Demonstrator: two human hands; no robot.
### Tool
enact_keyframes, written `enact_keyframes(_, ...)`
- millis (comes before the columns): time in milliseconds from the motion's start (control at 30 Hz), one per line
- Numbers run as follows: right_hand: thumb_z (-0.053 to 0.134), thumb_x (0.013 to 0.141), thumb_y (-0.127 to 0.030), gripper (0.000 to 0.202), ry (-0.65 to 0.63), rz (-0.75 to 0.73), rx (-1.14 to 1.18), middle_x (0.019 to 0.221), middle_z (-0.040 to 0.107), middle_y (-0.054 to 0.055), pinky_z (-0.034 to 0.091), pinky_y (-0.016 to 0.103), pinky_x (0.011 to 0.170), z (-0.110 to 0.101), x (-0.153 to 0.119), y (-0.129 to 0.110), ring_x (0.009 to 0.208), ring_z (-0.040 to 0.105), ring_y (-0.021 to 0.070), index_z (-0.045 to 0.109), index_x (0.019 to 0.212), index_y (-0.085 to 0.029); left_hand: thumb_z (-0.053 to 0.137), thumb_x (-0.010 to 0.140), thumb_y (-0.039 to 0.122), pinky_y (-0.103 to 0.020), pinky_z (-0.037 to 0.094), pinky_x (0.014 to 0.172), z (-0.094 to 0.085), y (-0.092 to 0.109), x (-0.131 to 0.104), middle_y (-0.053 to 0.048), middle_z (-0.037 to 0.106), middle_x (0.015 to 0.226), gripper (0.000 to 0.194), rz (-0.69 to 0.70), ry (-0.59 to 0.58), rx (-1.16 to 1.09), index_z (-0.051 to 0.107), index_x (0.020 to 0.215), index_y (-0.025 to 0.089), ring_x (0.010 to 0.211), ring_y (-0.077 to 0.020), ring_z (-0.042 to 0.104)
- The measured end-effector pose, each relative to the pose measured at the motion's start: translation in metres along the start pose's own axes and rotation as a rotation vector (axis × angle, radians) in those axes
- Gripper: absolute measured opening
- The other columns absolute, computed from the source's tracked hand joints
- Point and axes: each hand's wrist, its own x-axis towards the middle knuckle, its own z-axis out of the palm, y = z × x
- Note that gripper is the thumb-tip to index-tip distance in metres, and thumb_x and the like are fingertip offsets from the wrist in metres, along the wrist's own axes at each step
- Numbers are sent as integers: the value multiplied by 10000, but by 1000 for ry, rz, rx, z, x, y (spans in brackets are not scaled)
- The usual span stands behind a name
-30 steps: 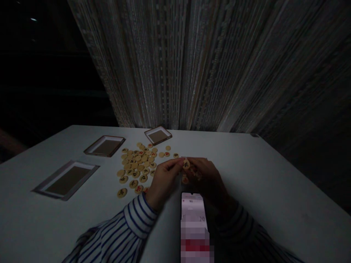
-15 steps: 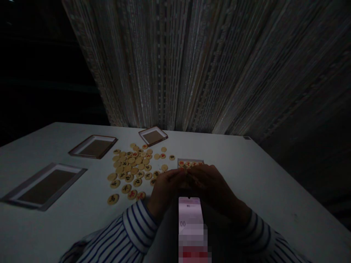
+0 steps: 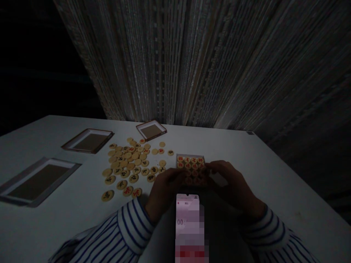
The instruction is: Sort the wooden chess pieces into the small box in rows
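Rows of round xiangqi pieces (image 3: 188,166) with red characters fill a small pale box (image 3: 189,155) in front of me. My left hand (image 3: 167,186) grips the box's near left side, its fingertips dark over the front pieces. At the right side, my right hand (image 3: 230,182) curls its fingers and thumb against the box edge, with a gap showing between them. Shadow hides the exact contact of both hands. Left of the box lies a loose spread of wooden xiangqi pieces (image 3: 135,155), some with black or red characters upward, others blank side up.
A lit phone (image 3: 187,212) lies close in front of the box, between my forearms. Three shallow trays stand on the white table (image 3: 274,175): one near left (image 3: 59,161), one behind it (image 3: 87,150), one at the back (image 3: 160,136). A string curtain (image 3: 170,73) hangs beyond.
My hands have parted from over the box; the right one moved to its right side. More rows of red pieces now show. The view has shifted slightly.
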Motion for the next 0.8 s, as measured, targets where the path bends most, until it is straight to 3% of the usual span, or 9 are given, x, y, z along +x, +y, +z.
enact_keyframes(433,564,787,-208,268,-96,107,85,866,597,50,489,325,663,-7,-8,14,749,557,152,531,1053,-202,528,797,265,-264,470,667,-6,-5,-2,-34,670,788,173,133,-2,219,673,846,182,726,-156,603)
enact_keyframes(800,586,775,-217,204,-312,191,86,865,607,29,466,328,670,-8,-7,11,730,549,143,549,975,-221,526,791,285,-277,471,663,-7,-5,-2,-44,672,782,185,121,17,202,674,834,184,718,-165,602)
